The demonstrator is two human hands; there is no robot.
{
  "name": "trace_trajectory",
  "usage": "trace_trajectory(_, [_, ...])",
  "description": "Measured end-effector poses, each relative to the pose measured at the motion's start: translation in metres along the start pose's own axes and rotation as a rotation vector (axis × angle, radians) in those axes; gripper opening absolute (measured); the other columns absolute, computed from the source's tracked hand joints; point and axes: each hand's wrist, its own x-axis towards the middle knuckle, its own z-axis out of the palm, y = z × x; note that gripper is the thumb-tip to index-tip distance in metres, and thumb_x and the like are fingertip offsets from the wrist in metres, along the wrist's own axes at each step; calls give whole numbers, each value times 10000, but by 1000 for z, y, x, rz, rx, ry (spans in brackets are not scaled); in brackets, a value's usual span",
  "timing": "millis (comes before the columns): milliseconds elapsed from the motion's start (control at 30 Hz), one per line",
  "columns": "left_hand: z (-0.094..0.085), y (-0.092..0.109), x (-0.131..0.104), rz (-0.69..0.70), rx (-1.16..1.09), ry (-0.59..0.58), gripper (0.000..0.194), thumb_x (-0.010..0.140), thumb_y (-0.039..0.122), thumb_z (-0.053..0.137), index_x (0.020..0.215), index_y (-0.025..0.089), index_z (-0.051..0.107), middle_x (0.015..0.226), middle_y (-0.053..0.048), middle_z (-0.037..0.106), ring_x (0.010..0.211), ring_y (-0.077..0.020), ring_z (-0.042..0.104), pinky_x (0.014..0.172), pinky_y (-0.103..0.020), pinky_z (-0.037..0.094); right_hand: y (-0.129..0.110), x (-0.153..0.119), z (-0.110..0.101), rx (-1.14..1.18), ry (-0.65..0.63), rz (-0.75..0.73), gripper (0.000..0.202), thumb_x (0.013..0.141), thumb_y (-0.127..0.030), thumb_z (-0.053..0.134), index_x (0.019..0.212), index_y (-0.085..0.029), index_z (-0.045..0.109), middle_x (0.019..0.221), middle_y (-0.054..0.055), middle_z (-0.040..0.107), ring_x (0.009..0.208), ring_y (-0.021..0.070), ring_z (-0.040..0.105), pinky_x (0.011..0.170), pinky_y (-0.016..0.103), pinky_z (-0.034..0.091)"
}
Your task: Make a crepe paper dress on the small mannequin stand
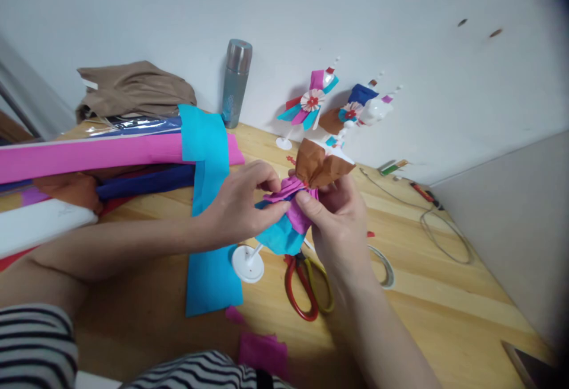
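Observation:
Between my two hands is a crepe paper decoration on a white stick [256, 251] with a round white base [248, 263], held tilted. It has a brown upper piece [317, 163], pink crepe paper [299, 214] at the middle and a turquoise skirt-like layer [282, 236] below. My right hand [340, 217] grips it at the middle, thumb pressed on the pink paper. My left hand [249, 202] pinches the left edge of the pink paper between thumb and finger. Just beneath lie scissors [302, 288] with one red and one yellow handle loop.
A turquoise crepe strip [208, 211] lies left, by rolls of pink crepe paper [120, 155]. Behind stand a steel flask [237, 83] and several finished-looking paper decorations [312, 99]. A tape roll [387, 267], a cable [433, 232] and a pink scrap [262, 353] lie on the wooden table.

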Motion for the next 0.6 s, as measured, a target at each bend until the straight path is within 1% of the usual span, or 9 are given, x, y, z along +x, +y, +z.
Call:
trace_trajectory(133, [4, -7, -5, 209, 62, 93, 195, 840, 154, 660, 721, 196, 513, 764, 2, 595, 768, -134, 564, 709, -280, 455, 1, 1, 0, -3, -8, -24, 391, 779, -295, 765, 1129, -312, 591, 1210, 33, 660, 1158, 258, 621, 1038, 484, 494])
trace_trajectory(233, [6, -13, -6, 432, 151, 136, 162, 867, 171, 666, 757, 194, 550, 769, -9, 610, 767, -138, 575, 729, -295, 489, 2, 1, -1, 19, 8, -29, 396, 759, -296, 788, 1111, -304, 608, 1148, 27, 677, 1091, 246, 641, 1009, 473, 509])
trace_trajectory(300, [6, -16, -6, 543, 212, 158, 118, 874, 168, 665, 798, 190, 578, 782, -18, 624, 755, -140, 578, 714, -300, 509, 3, 2, -2, 32, 23, -34, 398, 737, -304, 810, 1087, -292, 621, 1097, 25, 686, 1040, 240, 651, 977, 457, 527])
trace_trajectory(367, [5, -18, -6, 611, 277, 168, 79, 882, 142, 638, 833, 188, 597, 798, -28, 638, 753, -146, 578, 691, -304, 522, 3, 3, -3, 51, 36, -38, 408, 715, -311, 828, 1072, -283, 634, 1068, 26, 690, 1005, 236, 655, 946, 442, 543])
trace_trajectory(433, [3, -19, -6, 694, 354, 161, 80, 890, 109, 591, 863, 183, 607, 801, -39, 648, 761, -160, 585, 686, -318, 531, 3, 4, -3, 70, 41, -35, 414, 703, -311, 838, 1066, -279, 643, 1055, 27, 692, 988, 235, 657, 931, 434, 551])
trace_trajectory(500, [1, -19, -6, 780, 435, 165, 98, 892, 90, 558, 877, 174, 607, 784, -43, 652, 772, -173, 597, 690, -332, 535, 2, 4, -3, 75, 47, -37, 408, 700, -306, 840, 1059, -277, 647, 1047, 27, 690, 988, 234, 655, 940, 433, 546])
trace_trajectory(600, [1, -20, -7, 854, 561, 171, 106, 903, 105, 547, 858, 184, 603, 761, -27, 654, 785, -176, 606, 699, -335, 527, 1, 4, -2, 55, 49, -43, 405, 706, -304, 835, 1062, -281, 642, 1064, 30, 688, 1014, 237, 652, 973, 445, 527])
